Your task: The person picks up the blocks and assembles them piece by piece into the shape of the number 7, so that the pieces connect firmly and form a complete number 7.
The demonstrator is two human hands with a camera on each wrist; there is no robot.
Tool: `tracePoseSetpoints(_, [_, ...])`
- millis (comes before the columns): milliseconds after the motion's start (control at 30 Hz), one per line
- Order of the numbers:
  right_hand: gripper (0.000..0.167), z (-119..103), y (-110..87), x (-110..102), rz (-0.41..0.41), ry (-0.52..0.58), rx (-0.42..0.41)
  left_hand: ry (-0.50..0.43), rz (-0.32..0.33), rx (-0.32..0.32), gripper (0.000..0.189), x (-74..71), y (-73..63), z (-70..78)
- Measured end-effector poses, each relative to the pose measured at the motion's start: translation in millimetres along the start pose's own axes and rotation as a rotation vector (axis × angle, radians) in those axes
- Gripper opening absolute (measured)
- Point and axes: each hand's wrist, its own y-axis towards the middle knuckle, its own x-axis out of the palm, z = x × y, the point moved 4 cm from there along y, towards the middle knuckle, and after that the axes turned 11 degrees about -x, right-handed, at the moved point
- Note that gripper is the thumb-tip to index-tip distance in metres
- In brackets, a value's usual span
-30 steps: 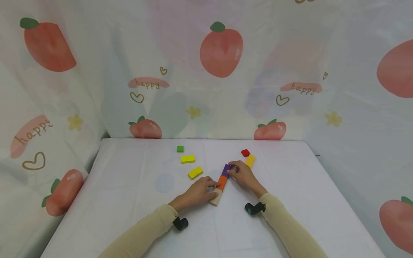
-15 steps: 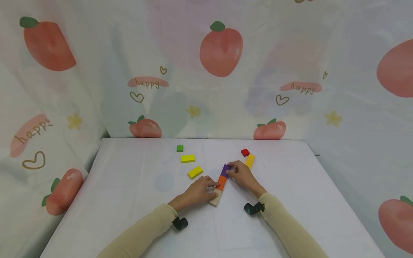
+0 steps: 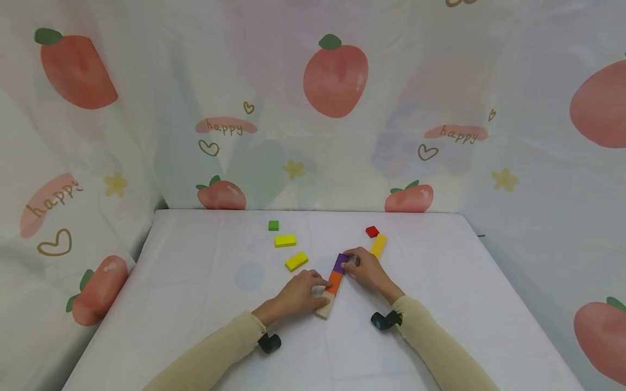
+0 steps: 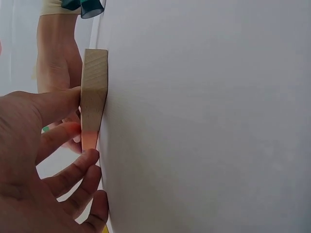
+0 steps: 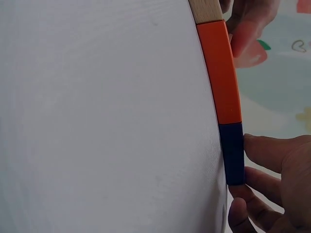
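A row of three blocks lies end to end on the white table: a plain wooden block (image 3: 323,312) nearest the body, an orange block (image 3: 335,283) in the middle, a purple block (image 3: 339,264) at the far end. My left hand (image 3: 297,292) rests its thumb on the wooden block and its index finger on the orange one. Its other fingers extend beside the row in the left wrist view. At the far end, my right hand (image 3: 368,270) holds the purple block (image 5: 232,154) with thumb and fingertips, one finger close to its end face.
Left of the row lie two yellow blocks (image 3: 296,262) and a small green block (image 3: 273,225). Behind the right hand are an amber block (image 3: 379,245) and a red block (image 3: 372,231), nearly touching. A fruit-print curtain (image 3: 337,163) stands around the table (image 3: 205,326).
The three-block row has slid slightly toward the body, with both hands moving along with it. The loose blocks keep their places.
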Motion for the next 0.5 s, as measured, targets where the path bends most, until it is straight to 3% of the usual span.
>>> tracePoseSetpoints(500, [0.037,1.0,-1.4,5.2,-0.005,0.013,-0.025,0.002,0.024,-0.009,0.042,3.2,-4.9,-0.8])
